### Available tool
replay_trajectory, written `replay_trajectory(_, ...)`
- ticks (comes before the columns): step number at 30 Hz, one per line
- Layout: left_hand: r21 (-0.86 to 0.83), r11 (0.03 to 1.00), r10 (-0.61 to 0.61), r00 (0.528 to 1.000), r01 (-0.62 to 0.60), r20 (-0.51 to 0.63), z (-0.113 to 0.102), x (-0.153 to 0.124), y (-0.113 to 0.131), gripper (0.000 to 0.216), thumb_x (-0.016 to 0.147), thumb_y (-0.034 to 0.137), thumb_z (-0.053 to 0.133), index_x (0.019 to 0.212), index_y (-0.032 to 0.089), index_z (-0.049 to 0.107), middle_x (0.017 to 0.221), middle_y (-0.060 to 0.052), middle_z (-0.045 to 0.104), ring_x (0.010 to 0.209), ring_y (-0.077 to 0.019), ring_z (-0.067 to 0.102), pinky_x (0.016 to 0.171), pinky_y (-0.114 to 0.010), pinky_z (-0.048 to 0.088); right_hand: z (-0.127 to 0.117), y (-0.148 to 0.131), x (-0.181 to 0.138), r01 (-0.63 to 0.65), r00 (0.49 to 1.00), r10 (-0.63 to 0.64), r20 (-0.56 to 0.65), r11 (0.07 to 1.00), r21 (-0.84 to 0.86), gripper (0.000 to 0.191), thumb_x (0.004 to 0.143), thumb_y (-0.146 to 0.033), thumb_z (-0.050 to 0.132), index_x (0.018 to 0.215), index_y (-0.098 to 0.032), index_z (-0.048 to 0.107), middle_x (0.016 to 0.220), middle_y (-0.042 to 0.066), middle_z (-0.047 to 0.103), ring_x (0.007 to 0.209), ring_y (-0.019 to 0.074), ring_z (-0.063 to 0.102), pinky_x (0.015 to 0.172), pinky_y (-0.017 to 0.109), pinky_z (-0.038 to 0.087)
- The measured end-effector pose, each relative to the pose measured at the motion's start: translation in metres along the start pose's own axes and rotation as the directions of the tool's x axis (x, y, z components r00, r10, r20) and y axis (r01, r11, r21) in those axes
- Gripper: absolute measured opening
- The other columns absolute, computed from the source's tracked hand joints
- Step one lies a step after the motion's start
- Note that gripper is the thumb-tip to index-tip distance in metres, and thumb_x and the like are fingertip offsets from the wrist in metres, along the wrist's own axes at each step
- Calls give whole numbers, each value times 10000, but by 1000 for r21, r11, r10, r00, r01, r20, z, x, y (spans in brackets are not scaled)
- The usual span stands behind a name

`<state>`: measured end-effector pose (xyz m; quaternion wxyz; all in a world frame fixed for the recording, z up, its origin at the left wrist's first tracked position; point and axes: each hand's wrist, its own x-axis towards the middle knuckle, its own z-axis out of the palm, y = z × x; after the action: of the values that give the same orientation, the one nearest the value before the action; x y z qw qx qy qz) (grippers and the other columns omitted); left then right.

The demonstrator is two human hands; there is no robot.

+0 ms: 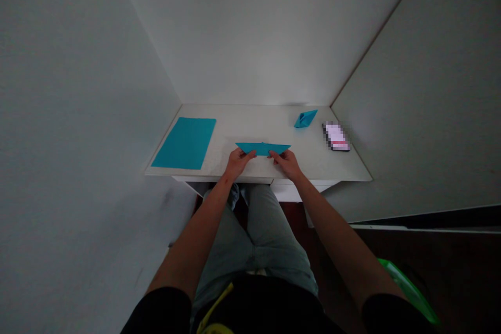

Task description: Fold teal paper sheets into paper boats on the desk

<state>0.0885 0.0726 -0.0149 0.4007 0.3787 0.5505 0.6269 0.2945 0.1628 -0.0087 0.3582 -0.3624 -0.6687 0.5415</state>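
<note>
Between my hands is a blue paper boat (263,148), long and flat along its top edge with pointed ends to left and right. My left hand (237,163) pinches its lower left part, thumb on the near side. On the lower right part, my right hand (286,163) grips it the same way. The fingers behind the paper are hidden. It is held just above the white desk, near the front edge. Farther back on the right rests another folded blue paper boat (305,119), apart from both hands.
Blue paper sheets (186,143) lie flat at the desk's left side. A phone (336,136) with a blurred screen lies at the right. Walls enclose the white desk (250,115) at the back and both sides. Something bright green (410,289) shows low on the right.
</note>
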Motion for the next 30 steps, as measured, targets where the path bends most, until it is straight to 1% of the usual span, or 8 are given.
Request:
replay_trajectory(4,58,998,-13,1000,14,-20,-1,-3,6,461,749,570,885,950,167,782,964,-79,821,897,-249,768,910,-440,632,-2,0,-1,-2,1000,5,27,994,-105,574,822,-769,701,783,-201,779,598,42,664,573,199,595,624,354,489)
replay_trajectory(10,149,988,27,1000,-28,9,-2,-8,15,385,715,520,899,882,184,813,864,-40,785,878,-242,720,814,-361,587,-1,-2,-4,20,993,1,120,984,-179,630,824,-812,679,801,-199,821,590,38,673,568,194,602,622,336,485)
replay_trajectory(16,119,993,14,974,13,-225,-3,-4,9,527,780,682,813,720,175,682,692,-22,659,808,-220,661,698,-311,531,-3,-3,-3,-11,998,22,60,982,-188,805,947,-877,419,744,-200,803,605,63,688,633,207,650,736,343,528)
replay_trajectory(22,-24,999,31,968,-38,-250,1,-1,4,619,904,815,609,779,213,539,663,17,577,607,-149,617,564,-267,532,-2,0,-4,-46,998,37,-53,985,-163,824,974,-876,328,565,-236,649,603,95,675,691,241,655,847,395,527)
replay_trajectory(24,-37,999,17,972,-27,-233,2,-1,4,620,920,827,568,838,212,549,643,28,575,525,-136,599,517,-258,503,-2,-2,-4,-42,998,35,-48,988,-150,810,979,-863,338,682,-217,728,602,72,660,676,238,638,829,398,529)
replay_trajectory(26,-60,998,14,974,-28,-227,2,-2,6,617,936,818,539,903,203,579,651,26,599,470,-129,578,485,-262,484,-1,-4,-5,-22,1000,20,-20,993,-117,798,995,-833,342,1016,-192,818,602,30,632,656,231,620,783,391,531)
replay_trajectory(28,-86,995,21,973,-41,-229,3,-2,8,621,954,802,504,936,190,607,677,10,635,450,-131,573,478,-276,491,0,-7,-7,5,1000,-5,-6,998,-67,797,1020,-790,342,1360,-188,739,606,-2,603,640,226,606,735,379,528)
replay_trajectory(30,-85,995,26,971,-48,-236,3,-4,11,615,968,781,483,906,183,613,667,-3,644,452,-142,586,484,-289,508,0,-9,-8,25,1000,-25,-10,999,-22,788,1036,-757,355,1492,-188,656,611,-11,582,629,219,593,704,370,522)
